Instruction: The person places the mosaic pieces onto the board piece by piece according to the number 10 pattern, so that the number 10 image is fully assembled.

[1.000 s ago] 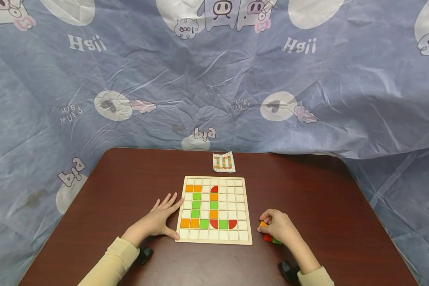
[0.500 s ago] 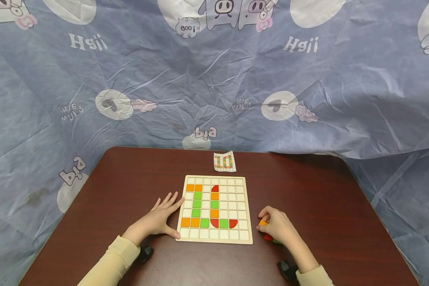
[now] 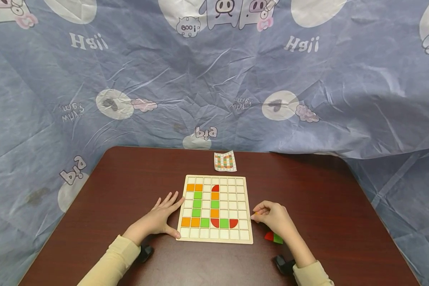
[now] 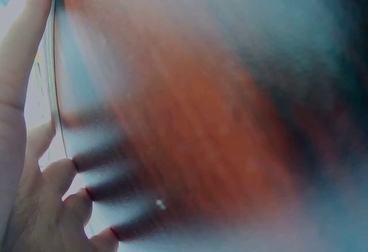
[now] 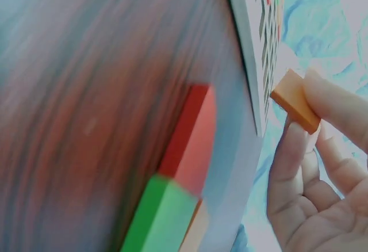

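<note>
Between thumb and fingers my right hand (image 3: 275, 219) pinches an orange square tile (image 5: 296, 100), just off the right edge of a pale wooden grid board (image 3: 233, 236). Set in the board's cells are orange and green square tiles and red quarter-round tiles (image 3: 233, 223). Spread along the board's left edge, my left hand (image 3: 161, 219) touches it with thumb and fingertips, its fingers straight. Below the right hand lie a red tile (image 5: 192, 140) and a green tile (image 5: 160, 214), touching each other. Part of an orange piece (image 5: 195, 228) shows beside the green one.
A small paper card (image 3: 225, 161) printed with a coloured grid lies behind the board. All of this is on a dark brown table (image 3: 318, 198). A blue patterned cloth (image 3: 186, 71) hangs behind the table's far edge.
My right hand has lifted the orange tile from beside the red and green tiles and moved left, toward the board. The left hand stays in place.
</note>
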Available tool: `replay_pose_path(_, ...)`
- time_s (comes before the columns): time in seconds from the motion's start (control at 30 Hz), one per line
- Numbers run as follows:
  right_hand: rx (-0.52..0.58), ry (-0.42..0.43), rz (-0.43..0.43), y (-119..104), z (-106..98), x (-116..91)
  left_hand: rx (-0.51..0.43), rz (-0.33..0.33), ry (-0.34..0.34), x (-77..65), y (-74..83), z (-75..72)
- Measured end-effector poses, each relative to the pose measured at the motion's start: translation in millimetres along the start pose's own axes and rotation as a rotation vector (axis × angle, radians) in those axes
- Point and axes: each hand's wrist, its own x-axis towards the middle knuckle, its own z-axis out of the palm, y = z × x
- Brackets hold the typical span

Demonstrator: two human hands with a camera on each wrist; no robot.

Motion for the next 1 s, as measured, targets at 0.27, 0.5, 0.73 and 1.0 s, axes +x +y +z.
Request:
replay_pose_path(0.27, 0.057, 0.027, -0.026, -13, 13, 9, 0.002, -0.002, 0.001, 0.7, -0.5, 0.2)
replay_pose_path(0.5, 0.127, 0.014, -0.008, -23, 23, 18, 0.007, 0.008, 0.004, 2.5, -1.7, 0.9)
replay_pose_path(0.73, 0.107, -0.005, -0.024, -27, 34, 24, 0.013, 0.023, 0.017, 2.5, 1.0, -0.4)
replay_pose_path(1.0, 0.051, -0.062, -0.044, -27, 40, 26, 0.014, 0.016, 0.013, 2.5, 2.7, -1.5)
